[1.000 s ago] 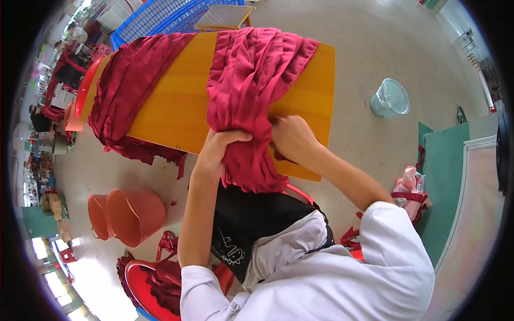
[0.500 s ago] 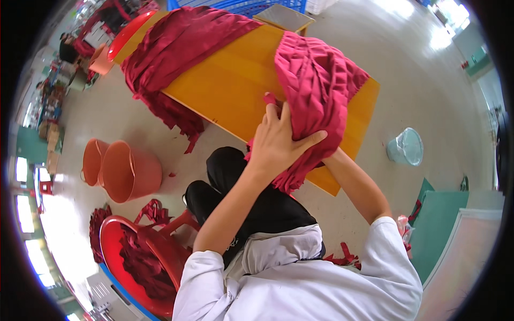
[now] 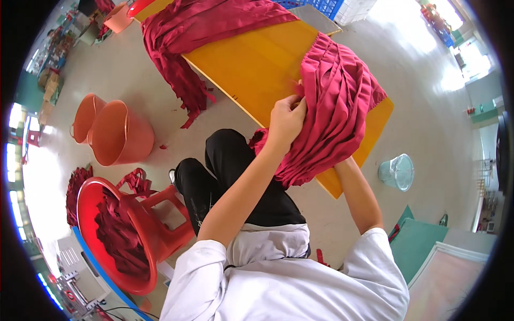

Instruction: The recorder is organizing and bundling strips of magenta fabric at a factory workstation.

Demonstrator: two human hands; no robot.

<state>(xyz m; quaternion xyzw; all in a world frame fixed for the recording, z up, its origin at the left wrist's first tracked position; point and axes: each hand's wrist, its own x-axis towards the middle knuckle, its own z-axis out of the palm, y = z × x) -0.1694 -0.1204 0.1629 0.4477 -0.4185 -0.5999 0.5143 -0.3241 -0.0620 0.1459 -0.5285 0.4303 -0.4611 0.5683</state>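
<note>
A bunch of gathered dark-red fabric [image 3: 337, 107] drapes over the right part of a yellow board [image 3: 257, 59] in front of me. My left hand [image 3: 287, 120] is closed in a pinch at the fabric's left edge. A small, blurred red bit [image 3: 296, 89] shows at its fingertips. My right forearm [image 3: 360, 192] reaches under the fabric from the right; the hand itself is hidden beneath it, so its fingers do not show. Farther left on the board lies a second pile of red fabric [image 3: 209, 27], its strips hanging over the near edge.
Two orange tubs [image 3: 122, 134] stand on the floor at left. Nearer are a red basin [image 3: 150, 267] holding red cloth and a red stool [image 3: 174, 206]. A lined bin [image 3: 397, 172] stands at right. Blue crates [image 3: 321, 6] are behind the board.
My left hand has gone from spread on the fabric to pinching its left edge. The right hand has stayed under the cloth, which now lies more fanned out. The view has shifted.
</note>
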